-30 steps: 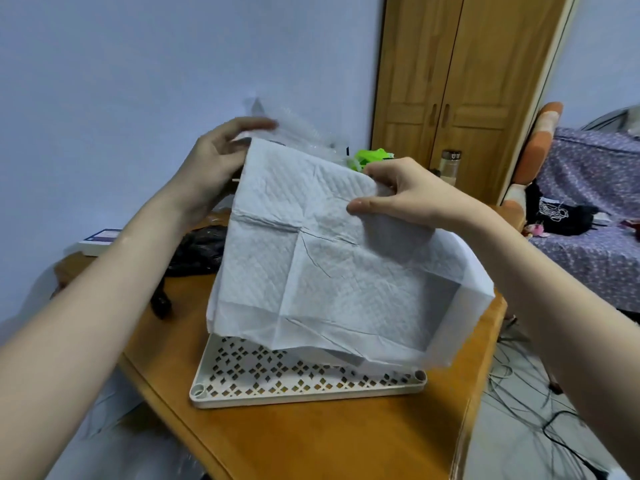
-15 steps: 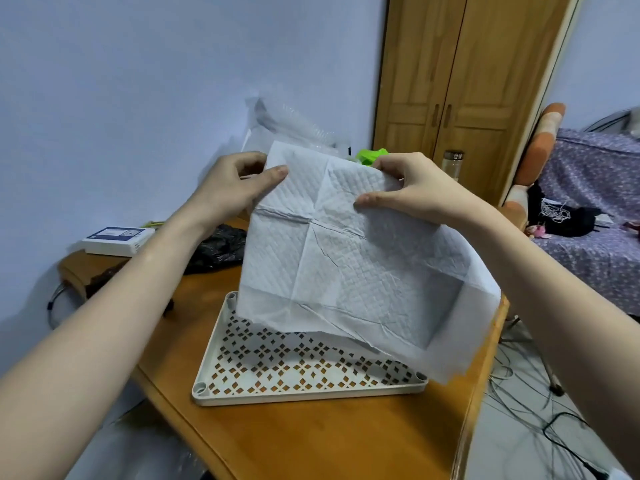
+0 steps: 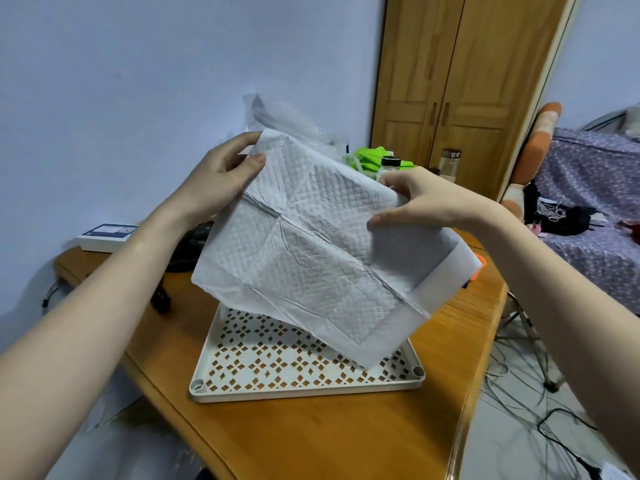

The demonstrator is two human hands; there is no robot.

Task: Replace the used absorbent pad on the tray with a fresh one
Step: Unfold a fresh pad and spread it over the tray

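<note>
quilted white and creased from its folds, the absorbent pad (image 3: 311,258) hangs in the air above the perforated tray (image 3: 304,389), which sits bare on the wooden table (image 3: 311,434) with no pad on it. the left hand (image 3: 218,181) pinches the pad's upper left corner between thumb and fingers, and the right hand (image 3: 429,202) is closed over the top edge further right — both grips tight on the sheet, neither spread wide. the pad tilts, its lower corner drooping toward the tray's near right side without clearly touching it. this looks like the unfolding and lining-up step for the fresh pad. to do it well, the hands should move apart to the two top corners so the sheet hangs flat, then square its plain border with the tray rim before lowering — far edge first, letting the rest settle inside the raised lip. the creases may hold it up off the tray, so it probably wants smoothing flat afterwards.
</note>
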